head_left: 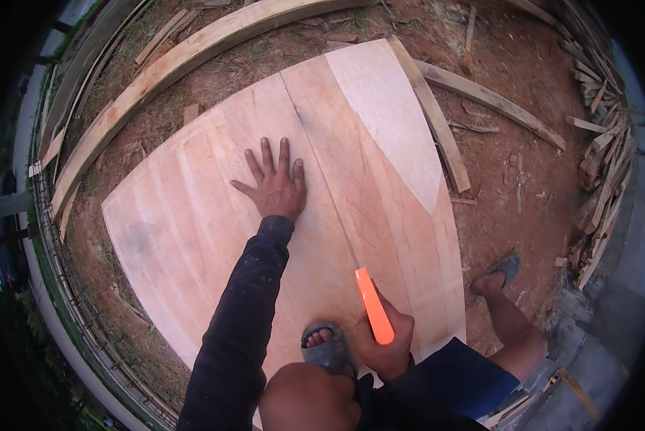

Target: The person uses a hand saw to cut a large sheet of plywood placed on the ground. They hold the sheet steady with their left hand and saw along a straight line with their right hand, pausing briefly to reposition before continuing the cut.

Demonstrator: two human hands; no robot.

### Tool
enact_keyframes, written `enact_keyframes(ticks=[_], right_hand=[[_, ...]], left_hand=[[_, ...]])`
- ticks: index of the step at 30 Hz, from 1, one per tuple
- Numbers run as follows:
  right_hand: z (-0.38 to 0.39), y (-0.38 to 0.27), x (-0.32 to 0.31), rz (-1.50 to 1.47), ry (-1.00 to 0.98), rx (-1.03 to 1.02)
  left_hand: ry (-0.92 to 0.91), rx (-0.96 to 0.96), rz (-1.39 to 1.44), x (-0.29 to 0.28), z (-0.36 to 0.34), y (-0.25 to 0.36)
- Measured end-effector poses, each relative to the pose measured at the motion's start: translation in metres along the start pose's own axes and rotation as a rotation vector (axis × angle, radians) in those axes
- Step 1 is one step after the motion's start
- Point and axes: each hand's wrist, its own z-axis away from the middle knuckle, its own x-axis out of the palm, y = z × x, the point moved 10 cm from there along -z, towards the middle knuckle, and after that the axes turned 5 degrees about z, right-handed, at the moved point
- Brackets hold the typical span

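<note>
Right hand grips orange handle; board pale, grey-smudged.

Through my remote feed I see an outdoor building or carpentry site: reddish bare earth with scattered wood scraps, a long timber beam, piled lumber beside grey concrete, and a broad plywood sheet laid flat outdoors.

Left hand flat, fingers splayed; right hand curled closed.
</note>
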Motion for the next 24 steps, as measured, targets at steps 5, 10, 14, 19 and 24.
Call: enact_keyframes(ticks=[5,10,14,19,24], right_hand=[[-0.197,-0.015,0.080,0.012,-0.015,0.011],[-0.256,-0.011,0.097,0.133,0.097,-0.020],[-0.137,0.006,0.078,-0.037,0.025,-0.101],[-0.013,0.033,0.024,0.003,-0.026,-0.064],[-0.181,0.004,0.087,-0.065,0.031,-0.085]], left_hand=[[0.022,0.039,-0.016,0.000,0.001,-0.005],[-0.041,0.070,0.010,-0.001,-0.002,0.019],[-0.005,-0.006,0.035,0.000,0.000,-0.017],[0.021,0.006,0.023,-0.001,-0.001,-0.003],[0.041,0.033,0.004,0.000,0.003,-0.009]])
